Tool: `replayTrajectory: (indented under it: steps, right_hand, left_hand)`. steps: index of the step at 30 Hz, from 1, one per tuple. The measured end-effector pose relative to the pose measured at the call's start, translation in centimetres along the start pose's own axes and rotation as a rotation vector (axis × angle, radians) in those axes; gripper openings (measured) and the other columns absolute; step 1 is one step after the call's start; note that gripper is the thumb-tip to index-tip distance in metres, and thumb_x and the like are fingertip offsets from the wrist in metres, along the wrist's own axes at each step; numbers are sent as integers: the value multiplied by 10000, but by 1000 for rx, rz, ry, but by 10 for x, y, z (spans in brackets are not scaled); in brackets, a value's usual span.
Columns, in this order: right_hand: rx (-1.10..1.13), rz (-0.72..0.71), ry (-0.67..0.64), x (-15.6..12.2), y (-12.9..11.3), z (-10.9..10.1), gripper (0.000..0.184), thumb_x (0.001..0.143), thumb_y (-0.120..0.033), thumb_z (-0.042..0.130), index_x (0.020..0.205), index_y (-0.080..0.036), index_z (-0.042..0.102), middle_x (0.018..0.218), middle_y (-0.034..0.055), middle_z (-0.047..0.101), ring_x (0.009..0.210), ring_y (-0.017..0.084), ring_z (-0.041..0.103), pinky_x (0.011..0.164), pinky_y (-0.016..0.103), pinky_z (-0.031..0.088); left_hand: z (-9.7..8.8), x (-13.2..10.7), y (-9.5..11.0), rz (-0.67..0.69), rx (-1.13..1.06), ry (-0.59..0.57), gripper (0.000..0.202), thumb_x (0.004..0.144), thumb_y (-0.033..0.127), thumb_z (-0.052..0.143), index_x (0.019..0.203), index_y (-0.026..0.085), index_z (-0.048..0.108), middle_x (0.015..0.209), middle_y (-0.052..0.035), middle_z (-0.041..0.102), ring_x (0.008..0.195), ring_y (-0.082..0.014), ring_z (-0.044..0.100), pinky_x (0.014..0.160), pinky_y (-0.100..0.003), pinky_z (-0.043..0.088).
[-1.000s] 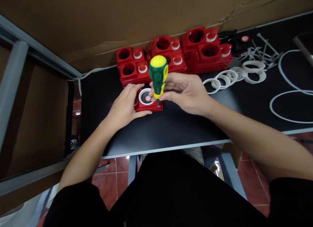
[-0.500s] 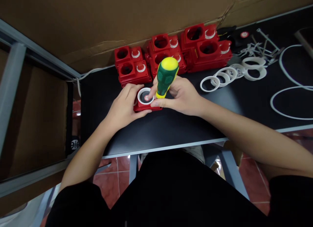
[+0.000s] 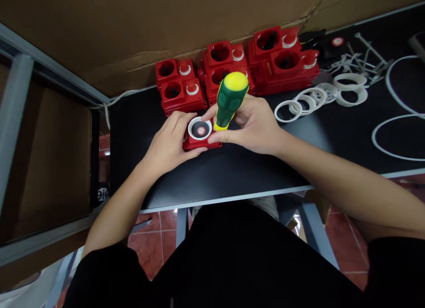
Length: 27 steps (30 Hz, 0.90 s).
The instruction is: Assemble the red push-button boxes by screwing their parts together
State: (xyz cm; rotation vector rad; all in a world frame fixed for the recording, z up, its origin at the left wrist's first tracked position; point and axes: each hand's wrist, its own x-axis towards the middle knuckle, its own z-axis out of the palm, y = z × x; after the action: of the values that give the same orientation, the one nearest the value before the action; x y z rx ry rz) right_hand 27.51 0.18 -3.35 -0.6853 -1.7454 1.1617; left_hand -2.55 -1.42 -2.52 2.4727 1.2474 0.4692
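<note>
A small red housing (image 3: pixel 195 145) lies on the black table, with a white ring (image 3: pixel 190 132) around its round opening. Inside the ring sits a dark disc with a red and white centre (image 3: pixel 201 130). My left hand (image 3: pixel 169 144) is closed around the housing's left side, thumb along the front and fingers over the back. In my right hand (image 3: pixel 254 124) is a screwdriver (image 3: pixel 230 98) with a green and yellow handle, held upright beside the ring. That hand's fingertips touch the ring's right edge. The screwdriver's lower end is hidden behind the fingers.
Several red housings (image 3: pixel 184 105) stand in rows against the cardboard wall (image 3: pixel 133 38). Loose white rings (image 3: pixel 288 111), thin hoops (image 3: pixel 398 157) and metal rods (image 3: pixel 372 49) lie to the right. A grey metal frame (image 3: pixel 20 86) rises at the left.
My right index finger has drawn back from the disc to the ring's rim, uncovering the disc's centre. The screwdriver has shifted slightly right. My left hand keeps its grip.
</note>
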Motion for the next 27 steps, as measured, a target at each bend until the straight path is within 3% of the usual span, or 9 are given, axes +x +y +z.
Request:
replayTrajectory:
  steps: [3,10,16,22,27]
  right_hand:
    - [-4,24,62,0,-4,2,582,947,-751,1140,1172,-255,931,1202,78,800,1070,283,776,1051,504,750]
    - [7,-13,74,0,-3,2,488,949,-665,1164,1107,-263,938,1126,59,789,1039,278,783,1067,526,751]
    - [107,12,40,2,-2,0,519,925,-632,1200,1192,-251,968,1147,66,852,1082,279,842,1051,474,777]
    - [255,63,-3,3,-7,-1,557,896,-598,1226,1227,-235,964,1277,81,922,1235,302,922,1239,471,787]
    - [353,111,-30,3,-12,1,559,923,-614,1203,1273,-251,963,1246,53,944,1321,341,953,1307,521,786]
  left_hand:
    - [1,0,0,-1,-17,8,943,1033,625,1072,1801,288,641,1633,-176,755,1505,-484,804,1318,-645,712]
    - [0,0,0,11,-22,16,957,1006,564,1110,1795,295,640,1621,-163,751,1481,-466,812,1307,-626,718]
    - [2,0,-2,5,-17,16,955,1016,624,1098,1794,299,649,1632,-160,748,1490,-463,807,1310,-610,717]
    - [4,-1,-7,46,-6,21,990,1024,662,1084,1816,283,625,1652,-172,745,1514,-477,801,1311,-622,716]
    - [5,-1,-9,86,0,39,965,1039,594,1081,1816,253,623,1665,-192,752,1537,-483,801,1332,-633,703]
